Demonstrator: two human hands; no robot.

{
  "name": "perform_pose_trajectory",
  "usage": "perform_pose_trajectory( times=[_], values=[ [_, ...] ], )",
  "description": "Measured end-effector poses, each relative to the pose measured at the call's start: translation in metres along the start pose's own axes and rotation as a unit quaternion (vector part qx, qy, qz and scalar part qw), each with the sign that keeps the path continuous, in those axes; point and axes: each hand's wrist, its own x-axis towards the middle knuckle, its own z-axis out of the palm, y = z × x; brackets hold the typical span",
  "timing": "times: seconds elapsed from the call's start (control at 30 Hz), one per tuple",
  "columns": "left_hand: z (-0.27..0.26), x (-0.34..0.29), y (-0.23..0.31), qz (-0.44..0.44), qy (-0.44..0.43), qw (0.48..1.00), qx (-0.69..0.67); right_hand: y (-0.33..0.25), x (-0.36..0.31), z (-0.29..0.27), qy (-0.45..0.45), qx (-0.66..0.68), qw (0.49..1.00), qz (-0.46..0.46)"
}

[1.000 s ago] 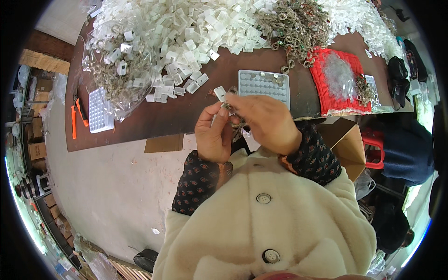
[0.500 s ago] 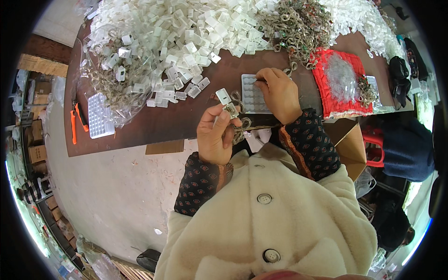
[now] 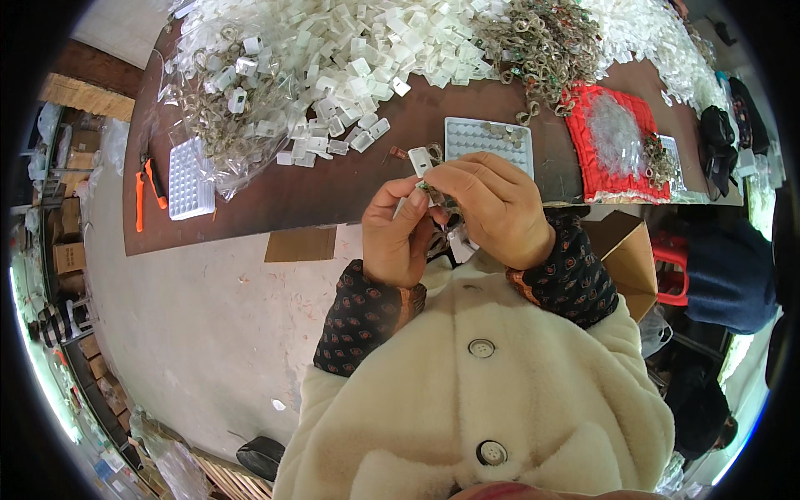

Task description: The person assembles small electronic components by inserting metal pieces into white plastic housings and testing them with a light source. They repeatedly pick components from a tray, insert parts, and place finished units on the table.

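My left hand (image 3: 396, 237) is closed around a small white plastic case (image 3: 419, 160), which is tilted up above its fingertips. A coil of thin wire (image 3: 435, 243) hangs beside that hand. My right hand (image 3: 500, 204) has come up against the case, its thumb and fingers pinched together at the lower part. Whatever those fingertips hold is hidden. Just beyond my hands lies a pale pocketed tray (image 3: 452, 133), with several small round discs (image 3: 507, 132) at its far side.
White plastic cases (image 3: 375, 58) are heaped across the brown table (image 3: 283, 200), beside tangled wire coils (image 3: 546, 46). Left are a clear bag of wired cases (image 3: 233, 125), another tray (image 3: 192, 179) and orange-handled pliers (image 3: 140, 200). A red cloth (image 3: 592, 167) lies right; an open carton (image 3: 625, 267) stands below.
My right hand has left the tray and moved left to the case in my left hand. The view has shifted slightly, and more of the tray shows.
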Motion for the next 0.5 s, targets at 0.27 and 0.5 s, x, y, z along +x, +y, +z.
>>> perform_pose_trajectory(
  times=[0.27,0.5],
  values=[
    [0.0,-0.005,-0.001,-0.008,0.009,1.0,0.009,-0.019,-0.003,-0.009,-0.08,-0.062,0.994,-0.043],
    [0.007,-0.011,-0.005,0.002,0.042,0.999,-0.036,-0.009,-0.009,-0.005,-0.021,0.273,0.914,0.3]
  ],
)
